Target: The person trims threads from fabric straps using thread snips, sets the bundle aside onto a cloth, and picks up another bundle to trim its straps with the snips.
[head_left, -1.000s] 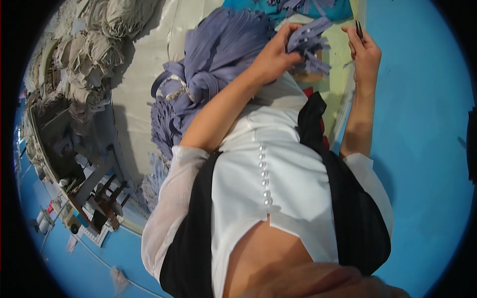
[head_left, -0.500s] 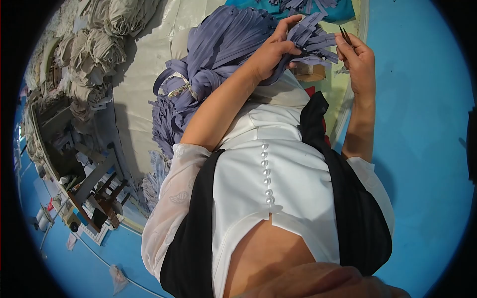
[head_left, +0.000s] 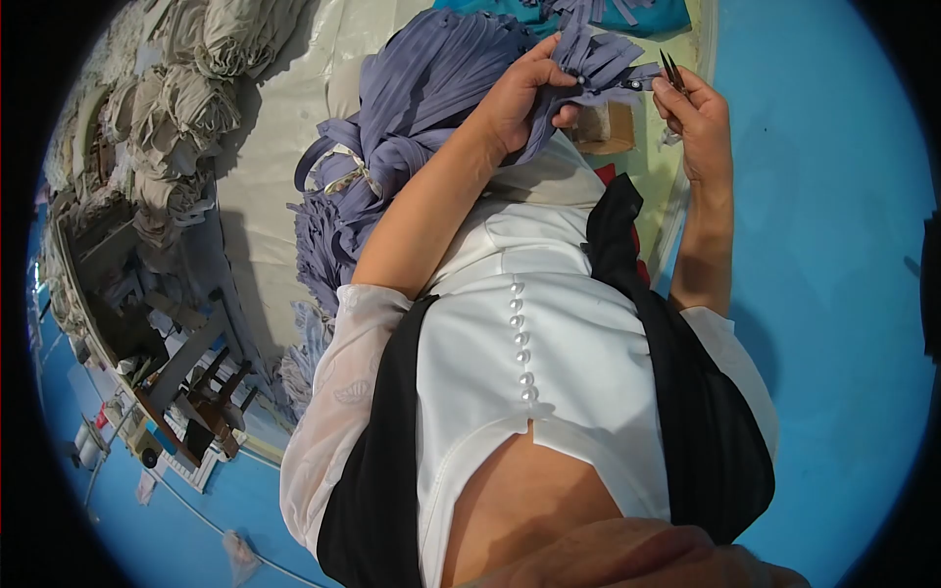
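A bundle of grey-purple zippers (head_left: 593,64) fans out at the top, with small dark and silvery sliders near the ends. My left hand (head_left: 529,93) is closed round this bundle, the thumb lying across it. One zipper end (head_left: 642,78) stretches out from the bundle to the fingertips of my right hand (head_left: 696,118), which pinch at it. Dark thread snips (head_left: 671,71) stick up from the same right hand, points upward and slightly apart. A larger tied bunch of zippers (head_left: 441,73) lies beside my left forearm, bound with a pale patterned strip (head_left: 351,171).
A small cardboard box (head_left: 606,129) sits below the hands. Behind the bundle is a teal bag or cloth (head_left: 667,17) with more zippers on it. Beige fabric bundles (head_left: 196,98) are piled at the left, above a wooden bench or rack (head_left: 196,343). Blue floor (head_left: 823,294) spans the right.
The zipper bundle has spread apart, with one end drawn out towards my right fingertips. More of the cardboard box shows. Both hands have shifted slightly left in the view.
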A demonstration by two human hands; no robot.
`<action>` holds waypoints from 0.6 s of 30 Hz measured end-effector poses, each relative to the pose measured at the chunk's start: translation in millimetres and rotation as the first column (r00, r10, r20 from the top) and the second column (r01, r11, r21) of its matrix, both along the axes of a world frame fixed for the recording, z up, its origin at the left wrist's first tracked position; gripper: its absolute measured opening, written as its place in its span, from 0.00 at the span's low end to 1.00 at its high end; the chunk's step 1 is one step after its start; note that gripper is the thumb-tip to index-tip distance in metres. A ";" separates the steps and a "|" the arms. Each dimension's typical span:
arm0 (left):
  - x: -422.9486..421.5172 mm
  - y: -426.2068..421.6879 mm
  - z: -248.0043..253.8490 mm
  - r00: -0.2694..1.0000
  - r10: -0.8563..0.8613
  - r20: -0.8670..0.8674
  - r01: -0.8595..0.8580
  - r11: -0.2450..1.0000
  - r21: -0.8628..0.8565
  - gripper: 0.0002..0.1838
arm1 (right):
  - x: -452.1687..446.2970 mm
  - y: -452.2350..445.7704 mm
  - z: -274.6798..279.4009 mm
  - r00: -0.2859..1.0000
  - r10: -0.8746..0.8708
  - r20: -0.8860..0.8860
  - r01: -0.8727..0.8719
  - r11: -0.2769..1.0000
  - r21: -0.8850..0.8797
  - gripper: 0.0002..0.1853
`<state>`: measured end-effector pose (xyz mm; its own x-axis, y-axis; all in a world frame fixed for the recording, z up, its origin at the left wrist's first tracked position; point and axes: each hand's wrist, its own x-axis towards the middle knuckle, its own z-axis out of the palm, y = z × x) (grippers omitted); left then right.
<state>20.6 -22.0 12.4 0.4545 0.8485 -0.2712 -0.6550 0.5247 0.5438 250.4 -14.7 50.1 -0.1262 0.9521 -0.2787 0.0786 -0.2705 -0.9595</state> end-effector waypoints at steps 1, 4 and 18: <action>0.4 -0.8 1.5 1.000 0.019 0.021 -0.019 1.000 -0.015 0.16 | -2.0 1.2 -1.2 0.999 0.019 -0.034 -0.019 1.000 -0.002 0.07; 9.3 0.9 14.5 0.933 0.099 -0.346 -0.127 0.990 -0.061 0.12 | -4.8 6.9 -4.8 0.990 0.077 -0.117 -0.079 0.997 -0.008 0.06; 15.6 1.5 19.3 0.862 0.168 -0.478 -0.217 0.975 -0.048 0.06 | -38.1 -5.0 2.5 0.867 -0.153 0.475 -0.173 0.801 0.573 0.08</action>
